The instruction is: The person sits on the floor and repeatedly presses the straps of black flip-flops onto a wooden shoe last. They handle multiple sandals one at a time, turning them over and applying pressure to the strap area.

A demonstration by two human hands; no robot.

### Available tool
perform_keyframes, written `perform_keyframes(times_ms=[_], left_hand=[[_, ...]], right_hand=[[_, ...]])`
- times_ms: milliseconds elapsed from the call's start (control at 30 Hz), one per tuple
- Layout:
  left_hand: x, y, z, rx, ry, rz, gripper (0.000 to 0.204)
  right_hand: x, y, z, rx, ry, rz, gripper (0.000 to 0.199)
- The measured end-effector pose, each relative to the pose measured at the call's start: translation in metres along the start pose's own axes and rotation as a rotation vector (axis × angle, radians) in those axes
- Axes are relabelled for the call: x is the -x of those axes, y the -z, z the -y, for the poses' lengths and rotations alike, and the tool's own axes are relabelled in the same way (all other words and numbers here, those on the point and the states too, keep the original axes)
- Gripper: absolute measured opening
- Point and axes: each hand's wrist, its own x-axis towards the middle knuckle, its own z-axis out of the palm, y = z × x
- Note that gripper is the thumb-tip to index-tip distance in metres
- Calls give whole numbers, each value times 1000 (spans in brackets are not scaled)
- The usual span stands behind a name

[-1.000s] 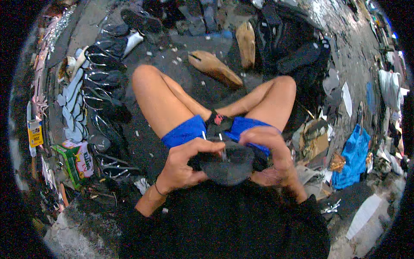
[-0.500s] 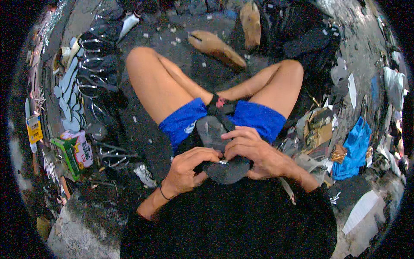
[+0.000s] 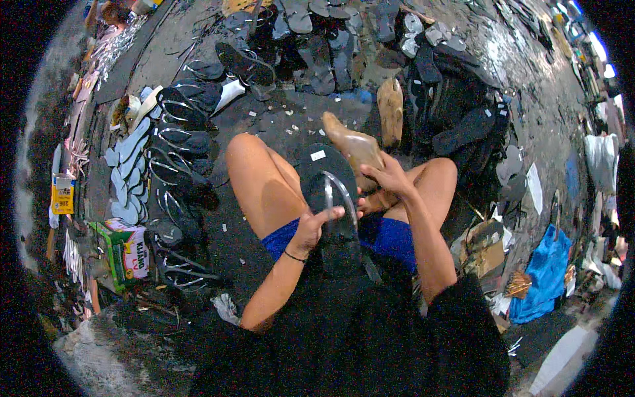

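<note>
A black thong sandal point(image 3: 321, 162) with shiny silver-edged straps is held upright over my lap, and a small white label sticks to its toe end. My left hand point(image 3: 312, 228) grips the sandal near its middle, thumb across the strap area. In my right hand point(image 3: 390, 177), the fingers are wrapped round the near end of a worn tan shoe last point(image 3: 354, 145), just right of the sandal. Another tan shoe last point(image 3: 390, 109) lies on the ground beyond it. The sandal's lower end merges with my dark clothing.
Strapped black sandals point(image 3: 173, 139) line the left side, beside a heap of grey sole pieces point(image 3: 129, 172) and a green, white and pink package point(image 3: 129, 255). More black soles point(image 3: 317, 63) lie at the far side. Scraps and a blue cloth point(image 3: 546, 278) are on the right.
Both hands were together at the near end of the sandal in my lap. Now my left hand holds it raised, straps showing, while my right hand has reached forward and taken the shoe last.
</note>
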Motion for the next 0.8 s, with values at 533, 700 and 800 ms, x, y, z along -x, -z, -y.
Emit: perform_keyframes(times_ms=[533, 700, 800], left_hand=[[-18, 38, 9, 394, -178, 6, 105], [-18, 48, 7, 393, -200, -129, 106], [-30, 38, -8, 309, -288, -15, 101]], right_hand=[[165, -100, 172, 427, 232, -214, 68], [140, -128, 164, 449, 301, -308, 67], [137, -120, 169, 402, 413, -423, 65]])
